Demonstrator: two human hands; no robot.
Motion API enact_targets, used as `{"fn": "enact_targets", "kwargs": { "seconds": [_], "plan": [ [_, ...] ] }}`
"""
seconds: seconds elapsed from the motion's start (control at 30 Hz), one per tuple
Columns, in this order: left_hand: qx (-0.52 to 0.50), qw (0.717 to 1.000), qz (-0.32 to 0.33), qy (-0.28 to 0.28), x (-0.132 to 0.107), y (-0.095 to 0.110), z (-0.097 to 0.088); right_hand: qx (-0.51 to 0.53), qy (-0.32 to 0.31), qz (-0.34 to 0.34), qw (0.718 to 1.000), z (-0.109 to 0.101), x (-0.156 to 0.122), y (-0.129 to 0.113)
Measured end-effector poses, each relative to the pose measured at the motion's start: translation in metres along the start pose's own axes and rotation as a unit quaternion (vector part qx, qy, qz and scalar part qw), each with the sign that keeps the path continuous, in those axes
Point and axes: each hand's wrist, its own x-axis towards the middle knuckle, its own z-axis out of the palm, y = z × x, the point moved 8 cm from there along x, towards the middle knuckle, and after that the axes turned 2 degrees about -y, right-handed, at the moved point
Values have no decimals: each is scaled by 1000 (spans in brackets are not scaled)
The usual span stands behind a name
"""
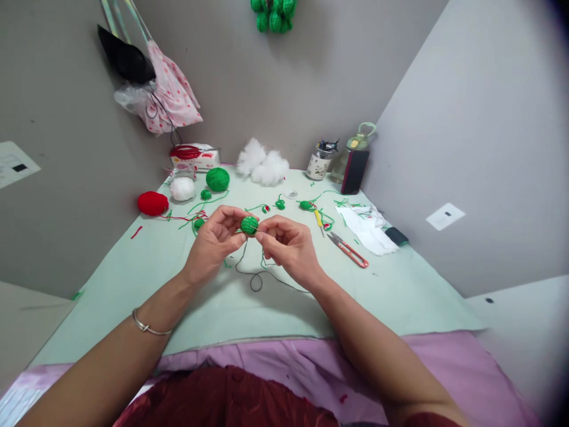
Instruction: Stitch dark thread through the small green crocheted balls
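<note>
Tablecloth (133, 284) lies bare toward its near edge. Above its middle, left hand (213, 240) pinches a green crocheted ball (249, 225); right hand (288, 244) presses its fingertips together just beside it, whatever they grip hidden. Dark thread (254, 280) dangles beneath.

Head camera is looking down and forward, close over left hand (214, 240) and right hand (290, 246), toward the table's (400, 296) far wall (267, 89).
</note>
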Motion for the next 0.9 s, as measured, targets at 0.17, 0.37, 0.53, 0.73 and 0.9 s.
{"fn": "enact_targets", "kwargs": {
  "seconds": [0.17,0.37,0.53,0.73,0.9],
  "plan": [
    [-53,998,-30,-2,2,-3,-2,102,-15,55,993,-1,4,13],
    [-37,999,-27,15,2,-3,-8,232,13,125,965,-14,15,38],
    [17,1000,2,-14,1,-6,-6,260,-14,196,945,-5,12,52],
    [85,996,6,-33,0,-11,-5,273,-52,204,939,6,8,45],
    [137,990,12,-36,0,-6,-2,272,-54,211,937,5,8,47]
  ]
}}
